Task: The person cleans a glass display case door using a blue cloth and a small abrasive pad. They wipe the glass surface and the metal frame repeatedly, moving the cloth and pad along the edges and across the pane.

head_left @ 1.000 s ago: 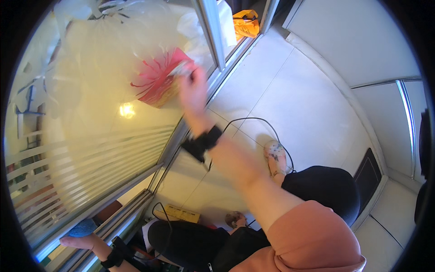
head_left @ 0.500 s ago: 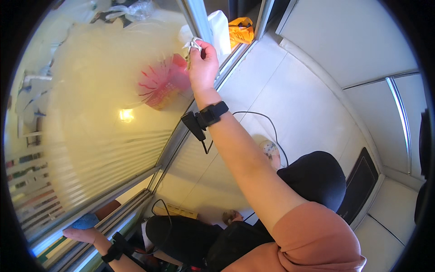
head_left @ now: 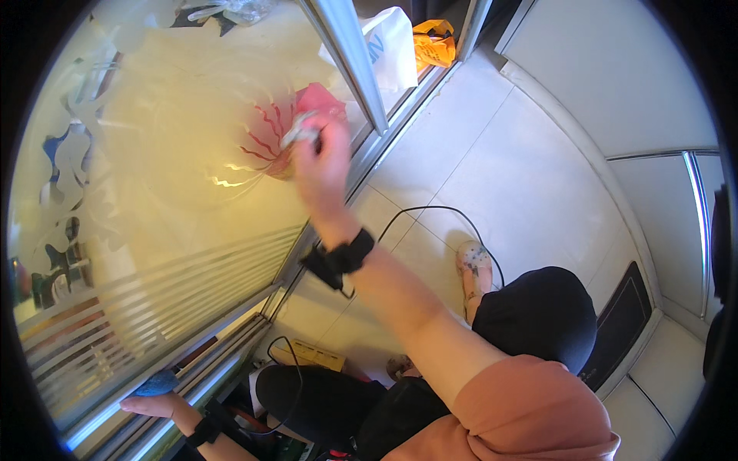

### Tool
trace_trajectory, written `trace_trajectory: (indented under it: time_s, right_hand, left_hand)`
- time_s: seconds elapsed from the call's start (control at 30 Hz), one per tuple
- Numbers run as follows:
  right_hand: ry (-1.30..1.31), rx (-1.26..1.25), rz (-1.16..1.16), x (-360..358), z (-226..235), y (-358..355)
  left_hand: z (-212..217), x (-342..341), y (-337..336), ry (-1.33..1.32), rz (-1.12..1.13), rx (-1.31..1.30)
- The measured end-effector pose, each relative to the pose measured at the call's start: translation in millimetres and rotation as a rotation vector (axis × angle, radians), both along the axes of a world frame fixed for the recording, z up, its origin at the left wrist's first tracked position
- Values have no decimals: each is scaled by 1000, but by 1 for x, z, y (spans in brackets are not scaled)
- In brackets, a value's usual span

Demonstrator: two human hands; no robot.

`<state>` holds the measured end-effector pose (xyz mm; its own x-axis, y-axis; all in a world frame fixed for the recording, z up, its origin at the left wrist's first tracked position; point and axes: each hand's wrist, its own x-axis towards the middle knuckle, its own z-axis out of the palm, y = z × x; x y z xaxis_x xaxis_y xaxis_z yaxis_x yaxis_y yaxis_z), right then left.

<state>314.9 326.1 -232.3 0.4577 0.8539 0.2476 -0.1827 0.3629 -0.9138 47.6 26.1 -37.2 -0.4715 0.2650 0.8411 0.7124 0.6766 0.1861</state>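
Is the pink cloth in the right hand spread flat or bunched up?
Bunched up: the pink cloth is gathered into radiating folds under the right hand, pressed against the frosted glass panel.

Right hand [head_left: 321,157] raised on an outstretched arm, fingers closed; left hand [head_left: 147,402] low, lying flat.
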Motion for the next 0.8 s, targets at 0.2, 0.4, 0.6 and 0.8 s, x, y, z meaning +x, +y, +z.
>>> trace_trajectory:
  time_s: [0.2,0.4,0.6,0.8]
  right_hand:
    - [-8,-208,366,-5,3,-61]
    - [496,-100,225,32,-7,26]
    - [-87,-220,276,-59,-15,-114]
    - [462,-961,396,-47,-69,-105]
  left_hand:
    - [9,14,21,-662,-350,612]
    - [8,20,19,-741,-462,695]
    - [11,21,22,-613,-366,479]
    - [4,-2,1,-342,-135,179]
